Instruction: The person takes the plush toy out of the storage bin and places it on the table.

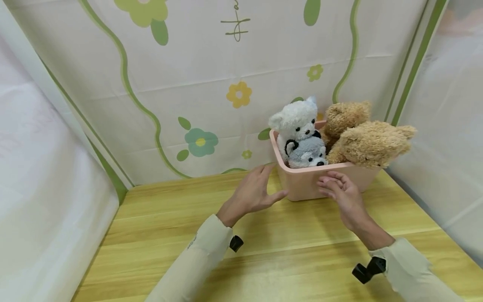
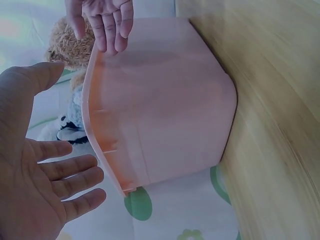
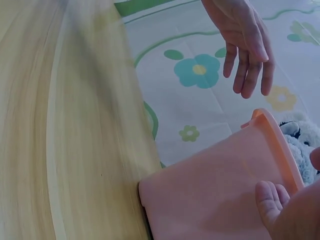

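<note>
A pink plastic bin stands toward the table's back right, holding several plush toys. Inside are a white plush bear, a grey-and-white husky plush and two tan teddy bears, one behind and one leaning over the right rim. My left hand is beside the bin's left corner, thumb and fingers spread, holding nothing; the left wrist view shows its fingers extended. At the bin's front wall, my right hand has loosely bent fingers just below the rim. Whether they touch the wall I cannot tell.
The wooden table extends in front and to the left. A white cloth with flower prints hangs right behind the bin. White sheets close off the left and right sides.
</note>
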`<control>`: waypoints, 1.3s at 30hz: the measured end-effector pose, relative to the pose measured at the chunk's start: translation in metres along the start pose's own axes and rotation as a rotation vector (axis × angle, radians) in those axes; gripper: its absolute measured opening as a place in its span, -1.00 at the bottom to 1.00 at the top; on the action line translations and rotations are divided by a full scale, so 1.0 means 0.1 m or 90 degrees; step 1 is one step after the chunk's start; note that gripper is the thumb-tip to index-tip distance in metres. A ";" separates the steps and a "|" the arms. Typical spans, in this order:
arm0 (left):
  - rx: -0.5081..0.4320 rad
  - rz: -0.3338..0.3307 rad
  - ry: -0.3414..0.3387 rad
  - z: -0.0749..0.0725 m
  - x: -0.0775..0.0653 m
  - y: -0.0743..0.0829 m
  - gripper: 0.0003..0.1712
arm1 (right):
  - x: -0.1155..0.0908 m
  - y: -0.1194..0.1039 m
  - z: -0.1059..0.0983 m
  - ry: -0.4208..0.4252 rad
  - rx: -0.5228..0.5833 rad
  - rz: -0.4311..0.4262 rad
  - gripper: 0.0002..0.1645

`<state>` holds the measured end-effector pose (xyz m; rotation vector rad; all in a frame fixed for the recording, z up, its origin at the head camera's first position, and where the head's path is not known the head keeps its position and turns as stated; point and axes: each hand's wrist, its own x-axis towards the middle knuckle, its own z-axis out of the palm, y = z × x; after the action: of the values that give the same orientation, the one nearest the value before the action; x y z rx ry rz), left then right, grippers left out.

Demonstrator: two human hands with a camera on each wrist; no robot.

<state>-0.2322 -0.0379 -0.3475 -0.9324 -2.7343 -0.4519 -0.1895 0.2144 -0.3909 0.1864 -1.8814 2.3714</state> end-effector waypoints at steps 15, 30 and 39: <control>-0.024 0.003 -0.008 -0.03 0.16 0.10 -0.05 | 0.01 -0.04 0.03 -0.001 0.058 0.021 -0.49; -0.051 0.011 -0.002 -0.03 0.28 0.18 -0.11 | 0.00 -0.11 -0.02 -0.066 0.219 0.052 -0.74; -0.071 0.018 0.026 -0.01 0.37 0.21 -0.08 | 0.03 -0.13 -0.04 -0.038 0.287 0.130 -0.60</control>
<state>-0.2479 -0.0014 -0.3310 -0.9769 -2.6796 -0.6170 -0.1903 0.2213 -0.3794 0.1057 -1.4152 2.9325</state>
